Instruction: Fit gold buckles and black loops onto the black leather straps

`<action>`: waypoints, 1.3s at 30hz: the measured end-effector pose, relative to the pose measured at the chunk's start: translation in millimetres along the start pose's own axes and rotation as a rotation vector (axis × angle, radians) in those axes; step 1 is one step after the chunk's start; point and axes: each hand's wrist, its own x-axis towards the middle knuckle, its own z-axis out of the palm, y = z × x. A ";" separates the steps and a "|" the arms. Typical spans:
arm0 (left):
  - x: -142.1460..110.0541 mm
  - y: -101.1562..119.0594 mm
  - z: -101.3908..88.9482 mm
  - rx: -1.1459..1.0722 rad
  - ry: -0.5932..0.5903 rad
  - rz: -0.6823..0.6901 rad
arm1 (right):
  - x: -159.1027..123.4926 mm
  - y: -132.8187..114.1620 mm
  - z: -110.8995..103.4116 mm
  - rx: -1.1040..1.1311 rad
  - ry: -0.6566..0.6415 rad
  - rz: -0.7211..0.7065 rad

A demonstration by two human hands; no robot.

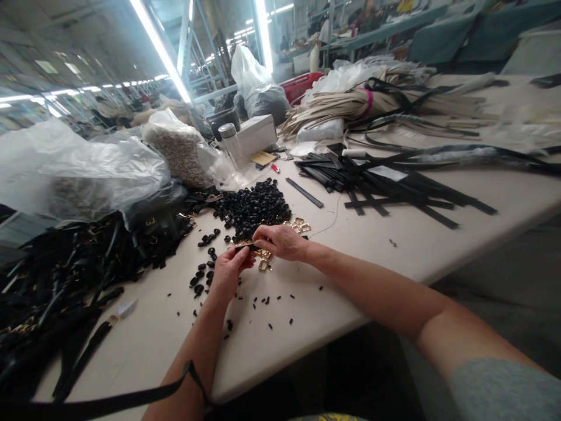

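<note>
My left hand (pixel 228 270) pinches a short black strap (pixel 246 248) between thumb and fingers, above the table. Close against its other end, my right hand (pixel 280 241) is closed with its fingertips on the strap. Gold metal buckles (pixel 265 261) lie just under and beside my right hand, and more gold buckles (pixel 299 225) are behind it. A heap of small black loops (pixel 256 204) sits right beyond both hands. Several loose black loops (pixel 201 275) are scattered to the left of my left hand. A long black band (pixel 175 386) crosses my left forearm.
Black straps with gold fittings (pixel 87 269) are piled at the left, under clear plastic bags (pixel 87 158). Cut black strips (pixel 394 187) lie at the right, with beige strips (pixel 333 108) behind. A bottle (pixel 232 146) and white box (pixel 258 133) stand at the back.
</note>
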 end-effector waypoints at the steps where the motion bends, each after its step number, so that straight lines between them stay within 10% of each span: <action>1: -0.2 0.3 -0.7 0.011 -0.021 -0.007 | -0.4 -0.3 0.3 0.013 -0.008 -0.017; 15: -1.0 8.3 -5.9 0.356 -0.049 0.122 | 0.7 -3.7 -14.1 0.050 -0.364 0.032; 25: -1.2 10.4 -3.5 0.294 -0.062 0.097 | -2.1 -3.5 12.3 -0.132 0.084 -0.164; 33: -0.9 10.2 -3.7 0.241 -0.092 0.031 | -1.7 4.3 10.4 -0.269 0.118 -0.333; 39: 5.7 28.9 -40.1 0.156 0.101 0.063 | 2.6 21.5 0.5 -0.248 0.172 -0.157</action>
